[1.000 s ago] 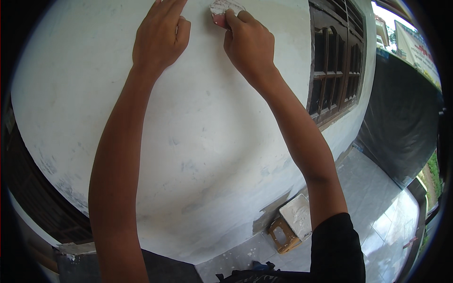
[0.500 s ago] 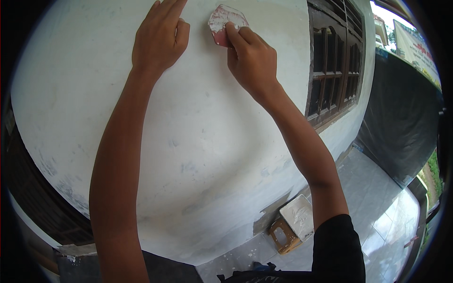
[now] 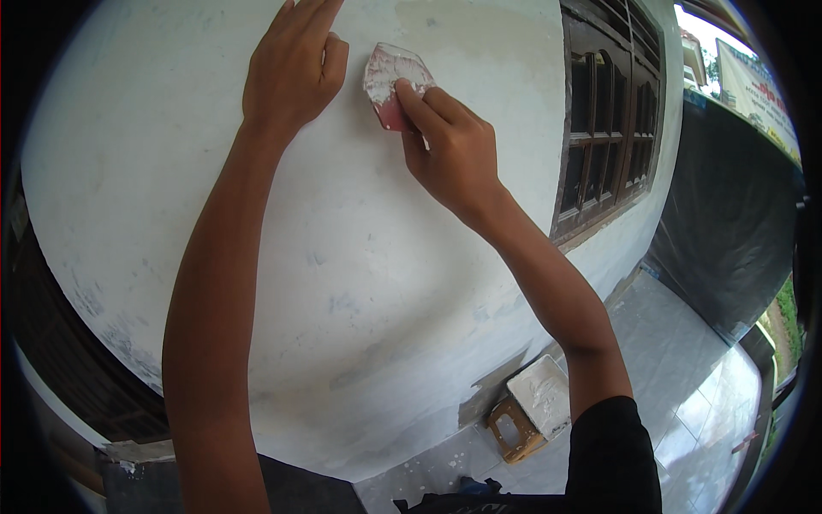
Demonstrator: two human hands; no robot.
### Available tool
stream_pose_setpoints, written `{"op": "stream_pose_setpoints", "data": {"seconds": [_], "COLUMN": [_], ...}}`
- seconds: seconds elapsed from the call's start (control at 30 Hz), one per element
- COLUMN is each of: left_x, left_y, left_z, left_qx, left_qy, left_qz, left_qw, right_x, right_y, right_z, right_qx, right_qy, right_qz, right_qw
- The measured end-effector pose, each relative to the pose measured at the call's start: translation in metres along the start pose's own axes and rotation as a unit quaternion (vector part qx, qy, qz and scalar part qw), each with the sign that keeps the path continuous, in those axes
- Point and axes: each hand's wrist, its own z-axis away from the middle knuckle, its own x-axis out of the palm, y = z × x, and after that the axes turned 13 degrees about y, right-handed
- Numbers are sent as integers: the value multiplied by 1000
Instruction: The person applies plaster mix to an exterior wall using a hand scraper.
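The right grip point(image 3: 454, 146) moves down the wall point(image 3: 385, 283), bringing the red, white-smeared scraper point(image 3: 385, 75) lower and slightly farther from the wall's edge at the window point(image 3: 604, 128). The scraper, cut off by the view's top a second ago, now shows whole. Above it, a dull beige patch point(image 3: 479, 30) appears. The right elbow point(image 3: 591, 334) bends more.

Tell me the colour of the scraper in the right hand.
The scraper is dull red, its upper part smeared white; it shows best in the head view.
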Motion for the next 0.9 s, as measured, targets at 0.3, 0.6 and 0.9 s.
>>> {"op": "stream_pose_setpoints", "data": {"seconds": [0.3,0.6,0.9], "left_x": [2,0,23], "left_y": [2,24,202], "left_z": [1,27,112], "left_qx": [-3,-65,-281], "left_qy": [-17,-36,42], "left_qz": [-10,-4,228], "left_qw": [1000,997,931], "right_x": [26,-80,-208], "right_y": [44,13,53], "right_z": [-17,22,100], "right_qx": [-12,235,540], "right_qy": [10,-38,-86], "right_qz": [126,-137,-213], "right_qw": [992,962,810]}}
